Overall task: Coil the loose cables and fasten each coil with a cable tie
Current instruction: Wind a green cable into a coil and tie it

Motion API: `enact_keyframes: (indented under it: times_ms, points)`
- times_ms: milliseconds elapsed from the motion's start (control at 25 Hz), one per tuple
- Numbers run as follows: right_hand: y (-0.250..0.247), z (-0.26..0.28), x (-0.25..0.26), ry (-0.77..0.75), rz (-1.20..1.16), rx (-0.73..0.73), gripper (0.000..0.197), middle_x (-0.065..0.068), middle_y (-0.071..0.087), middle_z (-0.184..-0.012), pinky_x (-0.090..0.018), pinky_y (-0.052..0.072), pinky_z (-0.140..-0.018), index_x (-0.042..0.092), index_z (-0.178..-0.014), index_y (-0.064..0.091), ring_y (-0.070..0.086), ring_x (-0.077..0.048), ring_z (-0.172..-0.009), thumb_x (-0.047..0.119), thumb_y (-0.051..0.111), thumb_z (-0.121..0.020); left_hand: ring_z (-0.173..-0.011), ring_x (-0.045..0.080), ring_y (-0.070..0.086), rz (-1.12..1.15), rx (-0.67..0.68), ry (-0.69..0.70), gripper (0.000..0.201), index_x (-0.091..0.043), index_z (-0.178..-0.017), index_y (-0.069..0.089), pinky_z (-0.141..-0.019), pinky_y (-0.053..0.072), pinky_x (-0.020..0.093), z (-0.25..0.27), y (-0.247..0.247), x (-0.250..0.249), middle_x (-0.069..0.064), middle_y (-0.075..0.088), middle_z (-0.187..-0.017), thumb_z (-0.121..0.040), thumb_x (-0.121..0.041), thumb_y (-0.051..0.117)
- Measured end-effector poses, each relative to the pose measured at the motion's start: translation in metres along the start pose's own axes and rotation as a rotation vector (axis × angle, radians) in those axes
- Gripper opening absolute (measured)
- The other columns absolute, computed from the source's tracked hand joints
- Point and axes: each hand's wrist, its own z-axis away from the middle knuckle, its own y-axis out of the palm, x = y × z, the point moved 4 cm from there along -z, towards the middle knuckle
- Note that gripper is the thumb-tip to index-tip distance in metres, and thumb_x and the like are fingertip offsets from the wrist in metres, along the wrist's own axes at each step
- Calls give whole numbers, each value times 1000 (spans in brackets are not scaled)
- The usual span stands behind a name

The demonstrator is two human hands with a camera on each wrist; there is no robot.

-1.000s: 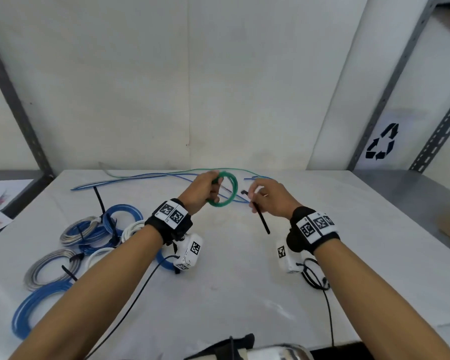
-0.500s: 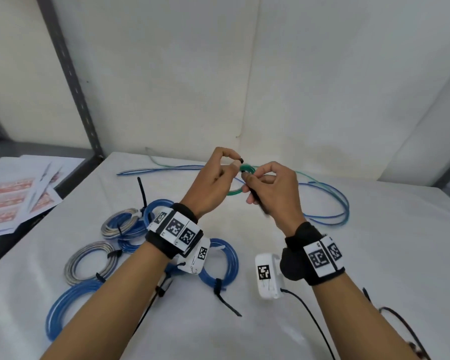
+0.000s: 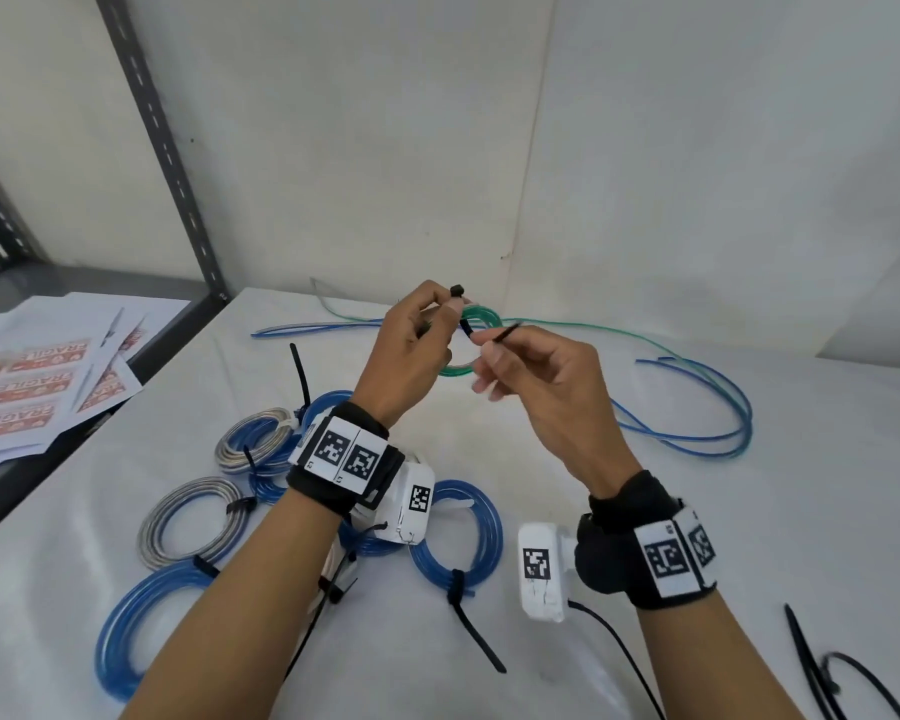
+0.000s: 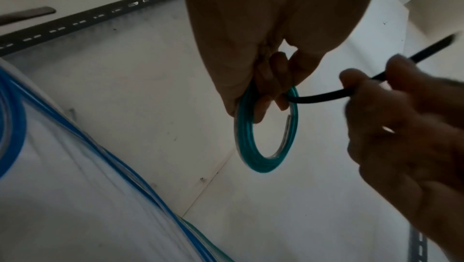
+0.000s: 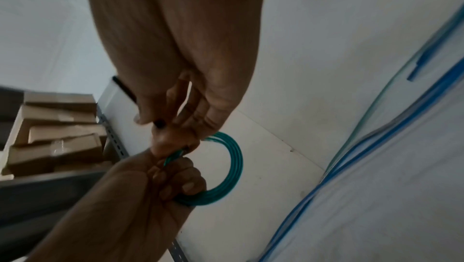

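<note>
A small green cable coil (image 3: 476, 324) (image 4: 261, 159) (image 5: 226, 177) is held up above the white table. My left hand (image 3: 427, 330) (image 4: 268, 95) grips the coil's top and pinches the head (image 3: 457, 291) of a black cable tie (image 4: 319, 96). The tie passes through the coil. My right hand (image 3: 494, 350) (image 5: 163, 125) pinches the tie's thin tail end (image 3: 505, 332), just right of the coil. Loose blue and green cables (image 3: 697, 407) lie on the table behind and to the right.
Several tied blue and grey coils (image 3: 458, 532) (image 3: 193, 517) lie at the left front. Spare black ties (image 3: 822, 672) sit at the right front edge. Printed sheets (image 3: 37, 376) lie on a shelf at left beside a grey upright (image 3: 167, 148). Cardboard boxes (image 5: 57, 131) are stacked further left.
The head view has swung left and closer. Both hands came together at the green coil; the tie went through it, and my right hand now pinches its tail instead of holding it apart.
</note>
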Motion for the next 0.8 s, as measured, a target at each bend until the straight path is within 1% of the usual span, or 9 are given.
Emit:
enact_keyframes:
  times_ms: [80,200,280,400,480,640,720,760,800]
  points:
    - [2,0,-3,14,37,-23,20,-5,60,-63,-22,44,-53,5,-95,74,53,-17,-53,19,60,-101,-57,18,35,-40,22,24,23,2,-94,52,-60,35,40,3,1,1,-15,57,-64,-105,-17,48]
    - [3,-1,-9,114,-11,35,31,-2,44,-55,-22,31,-48,7,-84,69,35,-15,-49,27,55,-103,-56,5,41,-123,63,89,17,-3,-94,54,-60,36,39,6,6,-5,-20,59,-65,-106,-12,47]
    - [1,-1,-11,174,-77,70,32,0,39,-54,-23,25,-48,5,-81,66,31,-12,-48,26,56,-103,-62,11,50,-154,79,128,17,-5,-97,58,-60,42,44,7,8,-7,-11,63,-72,-106,-14,47]
    - [-3,-1,-15,212,-139,90,32,2,37,-52,-26,20,-49,4,-77,65,29,-10,-46,22,56,-103,-72,37,53,-164,91,160,18,-8,-99,60,-61,46,50,9,10,-4,14,66,-86,-104,-20,47]
    - [-3,-1,-17,228,-141,99,32,3,39,-52,-27,19,-49,3,-77,65,29,-10,-46,19,56,-103,-72,41,50,-156,80,168,19,-7,-100,60,-58,44,49,9,10,-2,16,65,-86,-103,-20,47]
    - [2,0,-20,248,-142,109,31,3,40,-52,-32,17,-52,-1,-80,64,30,-9,-46,19,56,-102,-69,30,50,-151,74,161,20,-5,-103,62,-55,39,40,9,10,0,-8,66,-82,-101,-15,45]
    - [1,1,-20,254,-143,99,31,2,39,-52,-31,18,-52,0,-79,64,30,-9,-46,19,56,-102,-65,12,52,-144,85,173,19,-4,-104,62,-54,37,28,9,11,1,-11,66,-86,-101,-13,45]
    - [1,0,-20,256,-148,94,31,2,39,-52,-31,17,-53,1,-79,64,30,-9,-47,20,56,-102,-66,5,52,-147,86,183,19,-4,-104,62,-56,36,21,9,12,2,-10,66,-87,-101,-13,45]
    - [1,1,-19,261,-162,93,31,2,39,-53,-32,17,-53,2,-78,65,30,-9,-47,21,56,-102,-67,4,53,-146,84,184,19,-4,-103,62,-58,37,19,9,11,2,-8,66,-88,-102,-13,46]
